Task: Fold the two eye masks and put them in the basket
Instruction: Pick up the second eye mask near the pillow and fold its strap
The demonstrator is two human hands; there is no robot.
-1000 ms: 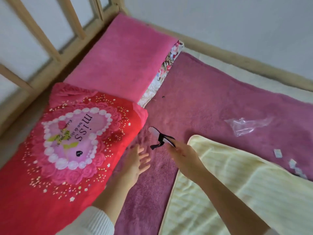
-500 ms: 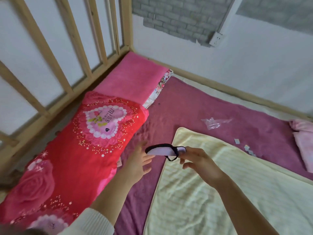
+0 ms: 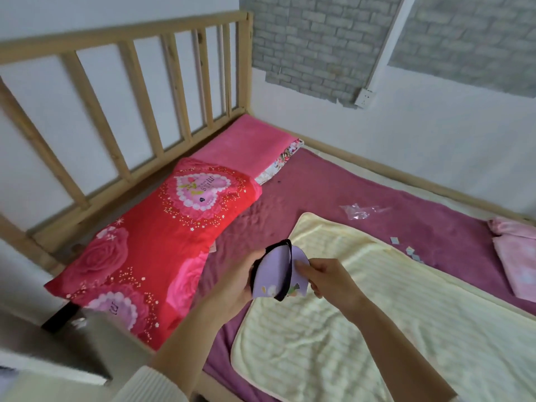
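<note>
We held the lilac, black-edged fabric eye mask (image 3: 275,272) above the bed, our left hand (image 3: 236,285) cupping it at nine o'clock, our right hand (image 3: 330,281) pinching its three o'clock edge.

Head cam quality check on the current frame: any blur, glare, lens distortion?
Head view: soft, even daylight, no glare and no hard shadows. Wide-angle bowing bends the wooden slatted headboard. Mild blur throughout, strongest at the lower-left corner and on the headboard slats. The lilac eye mask with black strap, held between left hand and right hand, is readable, though its print is smeared.
</note>
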